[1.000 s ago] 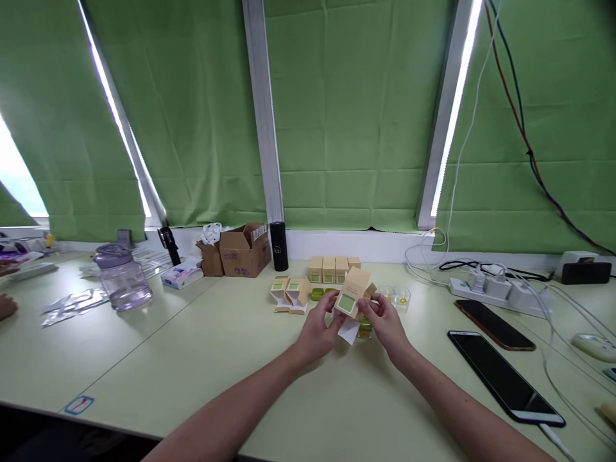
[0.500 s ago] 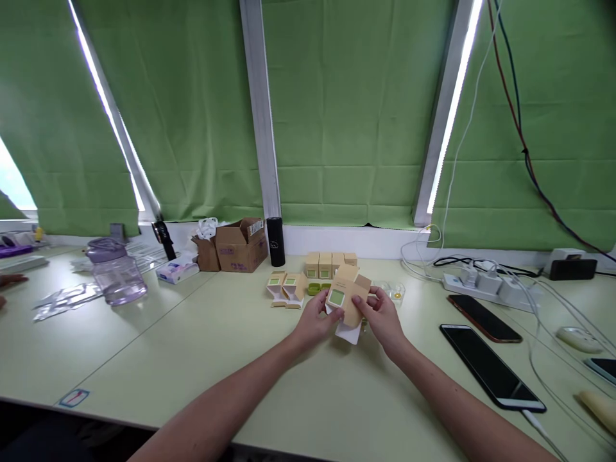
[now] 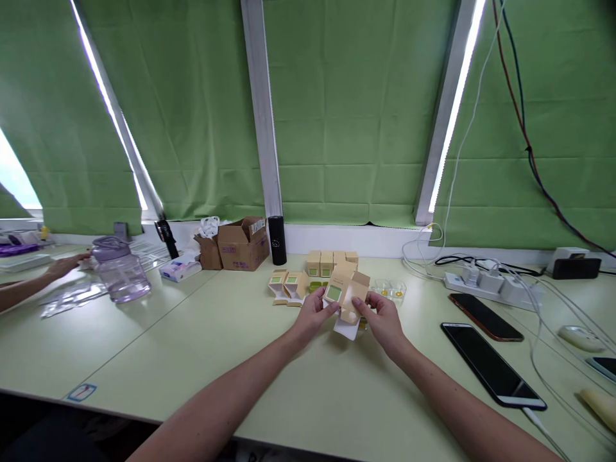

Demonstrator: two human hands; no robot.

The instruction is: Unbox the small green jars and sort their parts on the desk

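Between my two hands, above the table, is a small kraft cardboard box [image 3: 342, 285] with a green-framed window and loose flaps, one white flap hanging down. My left hand [image 3: 312, 314] grips its left edge, while my right hand [image 3: 385, 319] pinches its right side with the thumb on the front. Just behind, to the left, two opened boxes [image 3: 287, 287] with windows lie side by side. Several shut boxes [image 3: 327, 264] stand in a row farther back. Green trays [image 3: 315, 286] are partly hidden by my left hand. Clear cups with yellow bits [image 3: 391, 290] sit beyond my right hand.
Two phones [image 3: 491, 366] and a power strip [image 3: 491, 289] with cables lie on the right. A black tumbler [image 3: 276, 240], a brown carton [image 3: 243, 244], a tissue pack [image 3: 180, 268] and a purple bottle [image 3: 120, 273] stand left. Another person's hand [image 3: 70, 264] reaches in at far left.
The box has tilted slightly and its side flap has opened out between my hands, which stay almost in place. The other person's arm has reached farther in at the left.
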